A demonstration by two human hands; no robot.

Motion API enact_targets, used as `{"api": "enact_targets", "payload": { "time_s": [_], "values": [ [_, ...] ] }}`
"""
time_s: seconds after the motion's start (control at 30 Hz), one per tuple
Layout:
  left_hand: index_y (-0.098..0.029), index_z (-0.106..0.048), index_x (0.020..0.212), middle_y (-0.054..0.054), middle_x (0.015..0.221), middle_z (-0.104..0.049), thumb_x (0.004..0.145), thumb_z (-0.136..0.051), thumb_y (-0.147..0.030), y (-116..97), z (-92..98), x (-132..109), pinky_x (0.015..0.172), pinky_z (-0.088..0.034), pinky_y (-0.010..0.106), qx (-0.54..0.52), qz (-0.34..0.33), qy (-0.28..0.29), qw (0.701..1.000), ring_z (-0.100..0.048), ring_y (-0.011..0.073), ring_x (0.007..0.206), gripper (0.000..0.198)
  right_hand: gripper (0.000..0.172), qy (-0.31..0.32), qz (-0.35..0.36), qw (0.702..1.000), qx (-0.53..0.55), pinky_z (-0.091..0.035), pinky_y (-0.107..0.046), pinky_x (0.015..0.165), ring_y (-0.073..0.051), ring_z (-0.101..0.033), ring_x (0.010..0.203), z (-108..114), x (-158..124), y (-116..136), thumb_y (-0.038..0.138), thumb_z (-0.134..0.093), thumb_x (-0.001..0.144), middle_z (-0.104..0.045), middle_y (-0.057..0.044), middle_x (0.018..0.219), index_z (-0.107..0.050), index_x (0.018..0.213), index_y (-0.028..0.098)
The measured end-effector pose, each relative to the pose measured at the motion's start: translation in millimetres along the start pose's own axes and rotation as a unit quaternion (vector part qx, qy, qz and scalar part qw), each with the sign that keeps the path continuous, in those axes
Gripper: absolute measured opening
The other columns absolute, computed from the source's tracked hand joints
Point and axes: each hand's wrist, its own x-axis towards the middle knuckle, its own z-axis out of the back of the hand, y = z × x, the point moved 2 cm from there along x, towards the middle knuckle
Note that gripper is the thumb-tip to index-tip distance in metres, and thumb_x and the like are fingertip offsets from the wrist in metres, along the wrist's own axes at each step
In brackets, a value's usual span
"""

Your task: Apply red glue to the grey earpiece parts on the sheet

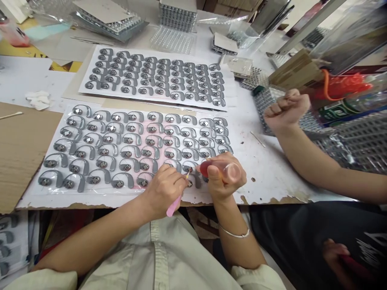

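My left hand (pixel 167 187) is closed around a slim pink-handled tool (pixel 173 206); its thin yellowish tip points at a part in the near right of the sheet. In my right hand (pixel 223 181) is a small translucent bottle (pixel 222 170) of red liquid, lying nearly level with its narrow end to the left, over the same part. Below both hands, rows of grey ear-hook earphone pieces (pixel 125 151) with round metal-looking centres lie on a white sheet (pixel 65 187). Some parts beneath my hands are hidden.
Behind lies a second sheet (pixel 228 90) of similar pieces. To the right, a co-worker's closed hand (pixel 287 108) is raised over the table. Clear plastic trays (pixel 172 40), a cardboard box (pixel 296 72) and a red-topped bottle (pixel 341 86) stand farther back. A cotton swab (pixel 257 139) lies right.
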Motion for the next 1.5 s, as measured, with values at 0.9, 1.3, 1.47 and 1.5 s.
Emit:
{"api": "enact_targets", "payload": {
  "time_s": [0.9, 1.3, 1.47, 1.5],
  "values": [
    [-0.016, -0.055, 0.08, 0.004, 0.071, -0.064, 0.077, -0.048, -0.003, 0.6, 5.2, 4.7, 0.063, -0.038, 0.032, -0.047, 0.024, 0.01, 0.999, -0.053, 0.0162, 0.065, 0.016, 0.021, -0.049, -0.097, 0.994, -0.021, -0.05, -0.035, 0.055, -0.018, -0.059, 0.064, 15.9, -17.9, 6.1, 0.038, -0.064, 0.079, -0.062, -0.004, 0.074, -0.061, 0.084, 0.017],
    [-0.016, -0.055, 0.082, 0.004, 0.07, -0.063, 0.079, -0.048, -0.004, 1.6, 4.2, 3.0, 0.064, -0.038, 0.032, -0.044, 0.022, 0.013, 0.999, -0.055, 0.0164, 0.067, 0.014, 0.014, -0.028, -0.067, 0.997, -0.015, -0.048, -0.034, 0.055, -0.018, -0.059, 0.064, 12.9, -15.4, 5.7, 0.029, -0.063, 0.079, -0.062, -0.004, 0.073, -0.061, 0.085, 0.017],
    [-0.016, -0.056, 0.081, 0.004, 0.07, -0.064, 0.08, -0.048, -0.004, 0.7, 4.3, 3.5, 0.063, -0.038, 0.032, -0.044, 0.023, 0.012, 0.999, -0.055, 0.0165, 0.067, 0.015, 0.015, -0.019, -0.082, 0.996, -0.02, -0.051, -0.035, 0.054, -0.018, -0.061, 0.062, 12.8, -20.9, 1.0, 0.03, -0.063, 0.079, -0.062, -0.004, 0.075, -0.06, 0.087, 0.018],
    [-0.016, -0.056, 0.081, 0.004, 0.069, -0.063, 0.08, -0.047, -0.004, 0.4, 4.6, 4.1, 0.063, -0.038, 0.032, -0.044, 0.022, 0.01, 0.999, -0.055, 0.0163, 0.067, 0.015, 0.016, -0.019, -0.086, 0.996, -0.02, -0.051, -0.035, 0.054, -0.019, -0.061, 0.062, 12.7, -22.2, 0.2, 0.03, -0.063, 0.079, -0.062, -0.004, 0.075, -0.06, 0.088, 0.018]
  ]
}}
